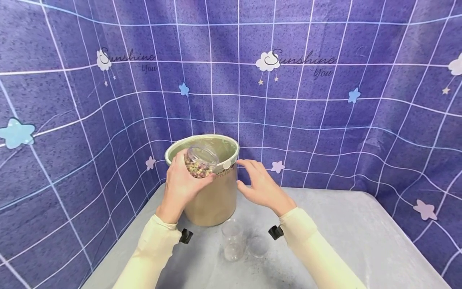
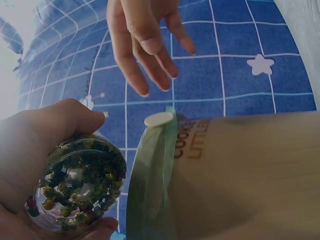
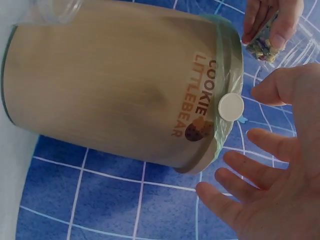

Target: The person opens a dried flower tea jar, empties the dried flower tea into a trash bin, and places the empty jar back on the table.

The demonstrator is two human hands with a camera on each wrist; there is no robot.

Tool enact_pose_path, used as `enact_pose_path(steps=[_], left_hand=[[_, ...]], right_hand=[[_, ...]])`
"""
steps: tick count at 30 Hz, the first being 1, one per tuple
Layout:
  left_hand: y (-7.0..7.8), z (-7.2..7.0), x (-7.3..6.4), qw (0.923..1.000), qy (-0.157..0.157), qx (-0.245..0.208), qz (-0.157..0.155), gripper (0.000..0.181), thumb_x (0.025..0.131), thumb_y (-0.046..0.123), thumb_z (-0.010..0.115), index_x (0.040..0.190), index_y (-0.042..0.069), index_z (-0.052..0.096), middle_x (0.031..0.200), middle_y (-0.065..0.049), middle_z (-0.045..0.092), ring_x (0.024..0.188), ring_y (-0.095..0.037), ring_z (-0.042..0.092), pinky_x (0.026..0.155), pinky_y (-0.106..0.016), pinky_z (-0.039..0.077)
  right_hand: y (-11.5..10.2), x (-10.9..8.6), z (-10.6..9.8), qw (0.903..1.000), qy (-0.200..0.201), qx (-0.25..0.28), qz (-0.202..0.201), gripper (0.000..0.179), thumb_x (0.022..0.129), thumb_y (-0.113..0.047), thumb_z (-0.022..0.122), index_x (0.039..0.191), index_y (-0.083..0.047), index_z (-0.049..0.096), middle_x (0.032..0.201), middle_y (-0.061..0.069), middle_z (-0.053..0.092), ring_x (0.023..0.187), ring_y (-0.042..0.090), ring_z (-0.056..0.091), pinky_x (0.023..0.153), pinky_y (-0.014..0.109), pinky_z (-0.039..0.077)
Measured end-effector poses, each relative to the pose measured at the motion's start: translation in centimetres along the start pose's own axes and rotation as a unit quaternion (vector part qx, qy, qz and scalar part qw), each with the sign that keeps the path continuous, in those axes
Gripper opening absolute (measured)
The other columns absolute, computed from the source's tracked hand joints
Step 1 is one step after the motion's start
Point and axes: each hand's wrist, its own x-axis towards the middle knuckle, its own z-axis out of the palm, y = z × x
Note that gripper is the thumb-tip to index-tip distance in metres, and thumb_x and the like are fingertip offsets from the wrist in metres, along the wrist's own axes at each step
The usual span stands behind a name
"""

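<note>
My left hand [image 1: 180, 182] grips a clear jar [image 1: 200, 163] partly filled with dried flower buds, tilted over the near rim of a tan bin [image 1: 211, 204]. Yellowish and dark red buds show through the jar wall in the left wrist view. A pale green liner [image 2: 150, 175] folds over the bin's rim, with a round white button [image 3: 231, 107] on the rim band. To the right of that rim my right hand [image 1: 261, 184] holds nothing, its fingers spread and loosely bent in the right wrist view. The bottom of the bin's inside is hidden.
In front of the bin, an upright clear jar [image 1: 232, 244] stands on the grey tabletop [image 1: 335, 237], with a clear round lid [image 1: 258, 246] just right of it. Small dark crumbs lie near the lid. A purple-blue grid curtain [image 1: 306, 120] surrounds the table's back and sides.
</note>
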Motion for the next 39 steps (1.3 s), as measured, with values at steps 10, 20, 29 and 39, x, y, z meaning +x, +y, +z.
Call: enact_pose_path(steps=[10,20,29,39], left_hand=[[-0.9,-0.5,1.3,0.9994,0.034,-0.001,-0.012,0.097,0.060,0.034,0.096,0.142,0.006,0.050,0.136,-0.016,0.059,0.122,-0.040,0.060,0.101,-0.055,0.048],[-2.0,-1.1,1.8,0.9986,0.032,0.005,-0.041,0.102,0.062,0.035,0.096,0.147,0.006,0.046,0.134,-0.022,0.059,0.124,-0.042,0.056,0.104,-0.056,0.045],[-3.3,-1.8,2.5,0.9972,0.033,0.017,-0.066,0.098,0.064,0.034,0.093,0.144,0.004,0.047,0.134,-0.021,0.058,0.126,-0.041,0.055,0.105,-0.056,0.044],[-3.8,-2.3,3.6,0.9968,0.032,0.036,-0.063,0.092,0.065,0.034,0.093,0.140,0.002,0.050,0.131,-0.021,0.059,0.124,-0.042,0.054,0.106,-0.056,0.040]], right_hand=[[-1.4,3.3,0.6,0.9975,-0.001,-0.014,-0.069,0.054,0.097,-0.025,0.066,0.146,-0.008,0.054,0.145,0.009,0.055,0.136,0.031,0.048,0.116,0.045,0.037],[-1.5,5.6,1.5,0.9949,-0.024,-0.023,-0.095,0.044,0.100,-0.027,0.066,0.138,-0.007,0.062,0.139,0.009,0.060,0.134,0.028,0.050,0.116,0.041,0.037],[-0.4,6.7,3.0,0.9901,-0.045,-0.038,-0.128,0.031,0.102,-0.028,0.064,0.126,-0.008,0.069,0.120,0.007,0.066,0.120,0.023,0.058,0.110,0.037,0.042],[0.4,6.7,3.1,0.9882,-0.027,-0.017,-0.150,0.013,0.099,-0.014,0.068,0.110,-0.009,0.074,0.101,0.003,0.071,0.097,0.021,0.065,0.091,0.037,0.051]])
